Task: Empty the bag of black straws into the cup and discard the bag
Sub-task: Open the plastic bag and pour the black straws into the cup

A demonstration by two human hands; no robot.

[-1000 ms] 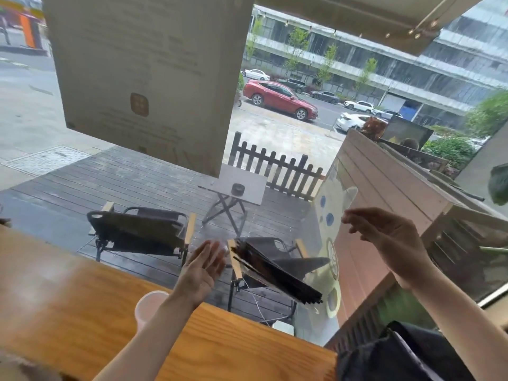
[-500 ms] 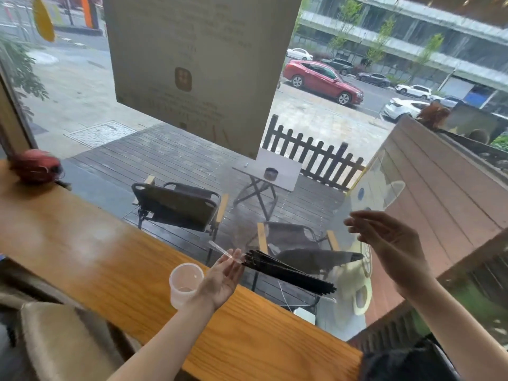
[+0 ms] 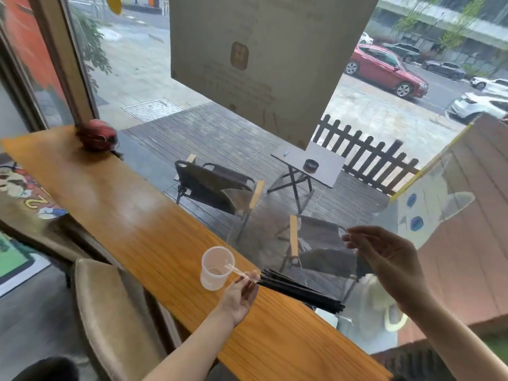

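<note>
A bundle of black straws (image 3: 302, 291) lies in a clear plastic bag, slanting down to the right above the wooden counter (image 3: 154, 229). My left hand (image 3: 242, 294) grips the bag's left end, where a clear strip sticks out over the rim of the cup (image 3: 215, 268). The translucent cup stands upright on the counter just left of that hand and looks empty. My right hand (image 3: 384, 259) is raised to the right, its fingertips pinched on the bag's other end, which is hard to see against the window.
A red rounded object (image 3: 99, 134) sits at the counter's far left end. A beige chair back (image 3: 110, 312) stands below the counter on my side. Window glass with a large poster (image 3: 264, 59) runs right behind the counter's far edge.
The view has swung left and down, bringing the cup and counter fully into sight. My left hand has closed on the bag's end and now sits beside the cup.
</note>
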